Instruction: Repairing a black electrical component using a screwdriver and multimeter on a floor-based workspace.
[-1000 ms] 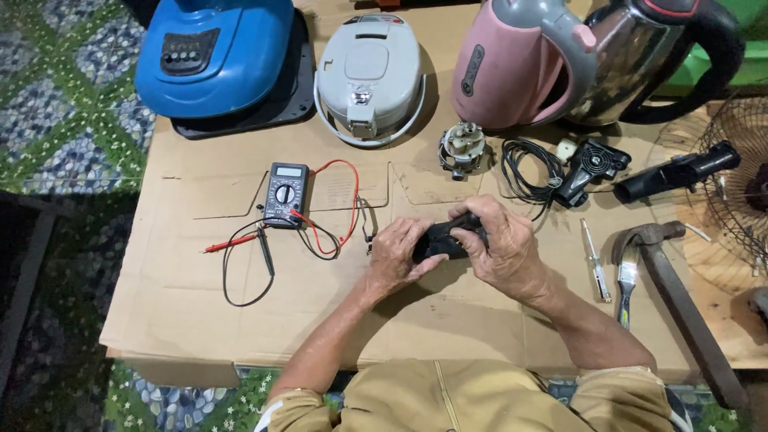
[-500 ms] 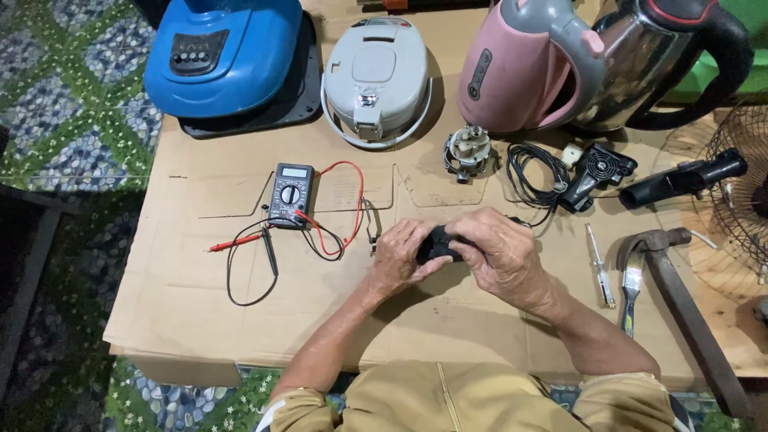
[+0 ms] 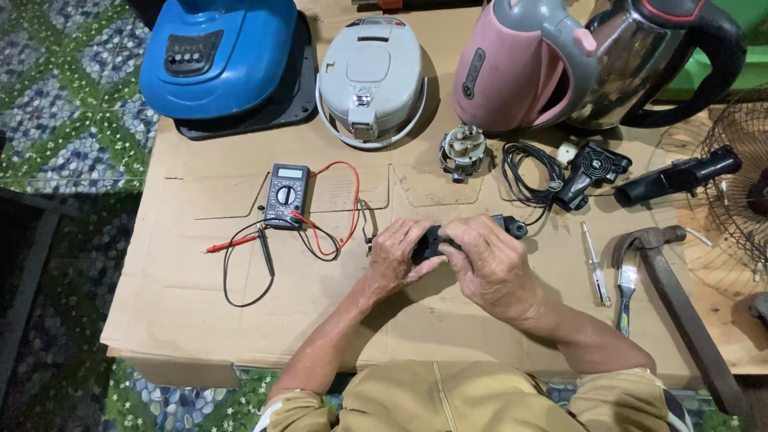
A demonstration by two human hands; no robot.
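Note:
Both hands meet over the middle of the cardboard-covered table [image 3: 200,320]. My left hand [image 3: 398,258] and my right hand [image 3: 490,264] together grip a small black plastic part [image 3: 430,242], mostly hidden by the fingers. A black end piece [image 3: 512,227] pokes out beyond my right hand; whether it belongs to the same part is unclear. Just left of my left hand lies a grey multimeter [image 3: 286,195] with its red probe [image 3: 232,243] and black probe [image 3: 266,252] on the cardboard.
At the back stand a blue appliance housing [image 3: 216,56], a grey round lid [image 3: 371,72], a pink kettle [image 3: 520,68] and a steel kettle [image 3: 640,64]. A small motor [image 3: 462,151], coiled black cord [image 3: 530,174], screwdriver [image 3: 596,264], pliers [image 3: 626,288], hammer [image 3: 680,312] and fan grille [image 3: 740,192] lie right.
Both hands have stayed on the black part, shifting their grip slightly. The view has tilted a little; nothing else on the table has moved.

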